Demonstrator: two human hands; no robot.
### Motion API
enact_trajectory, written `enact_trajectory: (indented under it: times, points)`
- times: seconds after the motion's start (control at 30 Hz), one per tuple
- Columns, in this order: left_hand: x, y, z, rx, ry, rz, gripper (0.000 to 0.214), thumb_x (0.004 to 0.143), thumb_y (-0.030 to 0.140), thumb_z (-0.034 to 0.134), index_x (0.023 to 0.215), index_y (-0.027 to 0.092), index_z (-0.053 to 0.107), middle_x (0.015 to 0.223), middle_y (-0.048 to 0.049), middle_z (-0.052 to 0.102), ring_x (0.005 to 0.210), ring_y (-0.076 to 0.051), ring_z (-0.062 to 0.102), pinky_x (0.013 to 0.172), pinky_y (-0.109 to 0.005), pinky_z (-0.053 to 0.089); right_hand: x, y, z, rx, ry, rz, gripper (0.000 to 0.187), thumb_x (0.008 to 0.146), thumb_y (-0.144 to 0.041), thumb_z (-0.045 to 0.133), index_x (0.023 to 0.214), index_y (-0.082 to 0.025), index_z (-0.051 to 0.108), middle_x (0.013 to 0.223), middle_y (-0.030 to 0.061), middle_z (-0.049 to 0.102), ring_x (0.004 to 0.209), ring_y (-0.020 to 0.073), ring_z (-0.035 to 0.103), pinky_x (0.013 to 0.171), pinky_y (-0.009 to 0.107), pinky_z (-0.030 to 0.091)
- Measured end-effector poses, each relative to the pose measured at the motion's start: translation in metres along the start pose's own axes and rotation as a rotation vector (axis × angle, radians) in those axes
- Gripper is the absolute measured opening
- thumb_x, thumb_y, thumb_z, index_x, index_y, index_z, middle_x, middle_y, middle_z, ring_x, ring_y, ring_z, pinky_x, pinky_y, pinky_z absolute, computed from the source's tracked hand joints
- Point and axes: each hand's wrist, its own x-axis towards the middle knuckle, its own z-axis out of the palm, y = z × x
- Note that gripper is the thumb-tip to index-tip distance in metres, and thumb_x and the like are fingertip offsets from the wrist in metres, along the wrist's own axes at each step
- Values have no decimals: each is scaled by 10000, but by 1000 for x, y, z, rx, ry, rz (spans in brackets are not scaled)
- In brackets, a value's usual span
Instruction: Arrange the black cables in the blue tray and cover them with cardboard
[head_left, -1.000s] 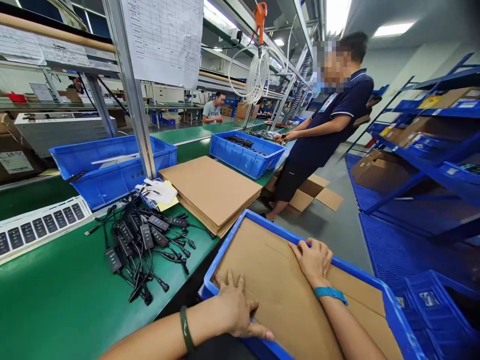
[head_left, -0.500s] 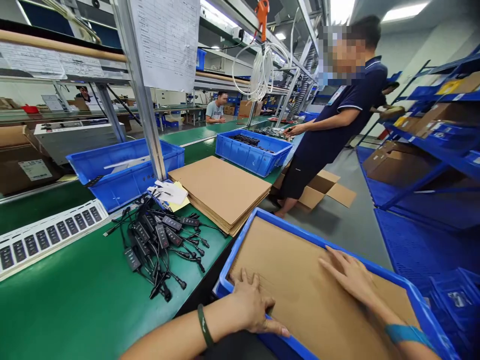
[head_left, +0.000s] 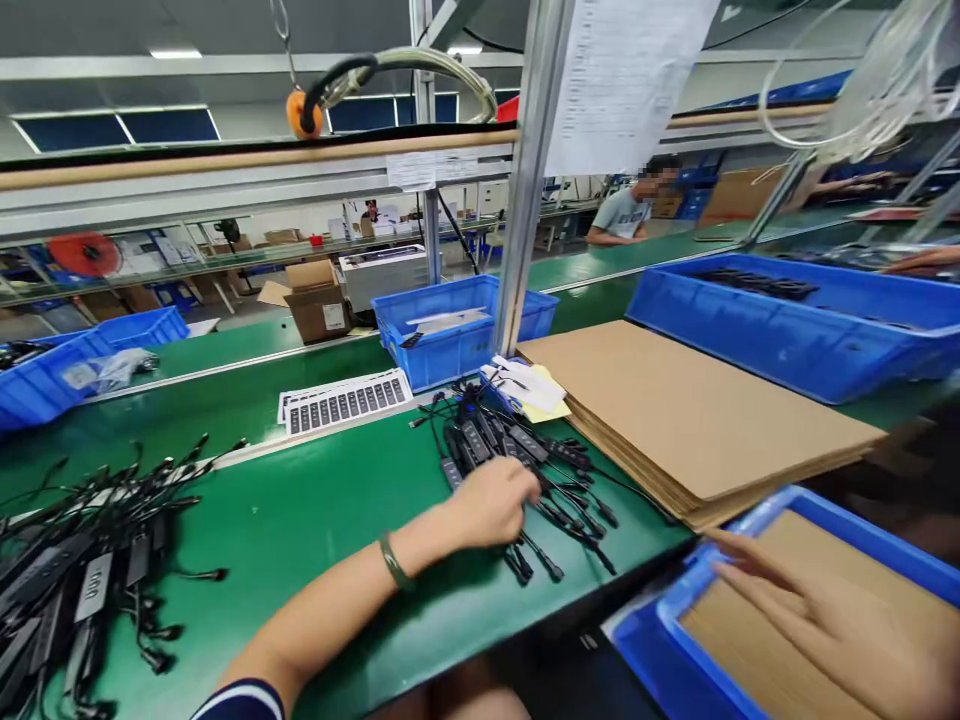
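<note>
**Left hand on the cable pile, right hand flat in the bin**

The pile of black adapters (head_left: 517, 460) with their cables lies on the green tabletop (head_left: 315, 510) toward its near edge, between the printed label sheet (head_left: 346, 400) and the stack of cardboard sheets (head_left: 690, 410). The left hand (head_left: 491, 500) rests on the near side of this pile, fingers curled down over the adapters; the hand hides the fingertips, so I cannot tell whether they grip one or only touch them. A dark bangle (head_left: 394, 562) sits on that wrist.

The right hand (head_left: 832, 620) lies at the lower right with its fingers stretched out and slightly apart, palm down on the cardboard liner (head_left: 795, 560) inside the blue bin (head_left: 667, 640) that hangs off the near edge of the tabletop. It clamps nothing.

Just behind the adapters, at the foot of the metal post (head_left: 525, 200), lie white and yellow paper slips (head_left: 529, 385). Behind them a small blue bin (head_left: 457, 335) stands at the middle of the tabletop. A larger blue bin (head_left: 795, 330) with dark parts inside stands at the far right edge. A second heap of black cables (head_left: 82, 570) lies at the left near corner, well apart from both hands. A seated person (head_left: 626, 205) works at a farther bench.
</note>
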Motion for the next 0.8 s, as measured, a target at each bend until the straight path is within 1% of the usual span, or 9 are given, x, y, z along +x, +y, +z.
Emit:
enact_trajectory:
  times: [0.1, 0.17, 0.23, 0.37, 0.43, 0.53, 0.67, 0.73, 0.8]
  points:
    - [-32, -63, -13, 45, 19, -125, 253, 848, 128, 522, 1096, 132, 571, 1069, -132, 586, 993, -243, 550, 891, -379, 490, 64, -106, 51, -48, -259, -90, 328, 963, -423, 471, 1139, -236, 675, 988, 89, 724, 873, 244, 701, 761, 359, 571]
    - [-51, -87, -7, 51, -9, -112, 320, 872, 229, 595, 1180, 158, 550, 1154, -119, 576, 1045, -242, 541, 926, -377, 479, 98, -163, 82, -272, -277, -27, 372, 989, -334, 437, 1257, -134, 599, 1017, 123, 699, 864, 251, 699, 724, 357, 559]
    - [-68, -98, 3, 61, -22, -106, 382, 910, 312, 599, 1261, 177, 531, 1221, -122, 556, 1106, -255, 521, 958, -392, 456, 119, -197, 107, -473, -291, 22, 388, 994, -301, 455, 1282, -61, 555, 1047, 167, 681, 892, 270, 700, 673, 336, 544]
    - [-97, -102, 16, 50, 8, -167, 362, 980, 419, 484, 1236, 186, 591, 1137, -129, 563, 1032, -256, 536, 901, -408, 446, 127, -209, 126, -576, -290, 22, 334, 966, -205, 480, 1233, -23, 567, 949, 162, 672, 789, 258, 701, 595, 304, 507]
    - [-109, -102, 16, 4, 34, -190, 365, 957, 468, 518, 1181, 200, 626, 1092, -104, 572, 993, -238, 544, 879, -387, 444, 121, -209, 125, -567, -151, -35, 397, 979, -263, 450, 1311, -60, 531, 939, 136, 640, 664, 227, 664, 509, 295, 469]
    - [-122, -103, 15, -83, 87, -198, 335, 898, 468, 627, 1095, 197, 638, 1098, -86, 583, 1015, -227, 544, 918, -388, 431, 105, -218, 133, -415, 15, -245, 430, 981, -355, 443, 1361, -173, 526, 948, 97, 588, 562, 173, 588, 438, 272, 431]
    - [-129, -109, 17, -171, 157, -159, 282, 853, 426, 702, 987, 185, 642, 1323, -128, 511, 1279, -280, 438, 1078, -445, 338, 82, -240, 166, -146, -188, -458, 362, 963, -211, 414, 1273, -188, 598, 956, 98, 610, 745, 209, 659, 586, 296, 552]
    - [-130, -114, 19, -211, 162, -110, 276, 843, 419, 717, 946, 178, 630, 1381, -128, 496, 1355, -271, 389, 1114, -411, 318, 77, -247, 179, -3, -322, -500, 364, 977, -161, 372, 1264, -178, 596, 1023, 102, 646, 894, 207, 677, 735, 299, 581]
    - [-130, -118, 19, -252, 143, -55, 277, 852, 421, 709, 940, 178, 609, 1341, -112, 555, 1325, -235, 445, 1110, -364, 332, 82, -250, 185, 44, -419, -529, 344, 1006, -154, 353, 1231, -196, 610, 1077, 76, 670, 964, 169, 671, 826, 260, 561]
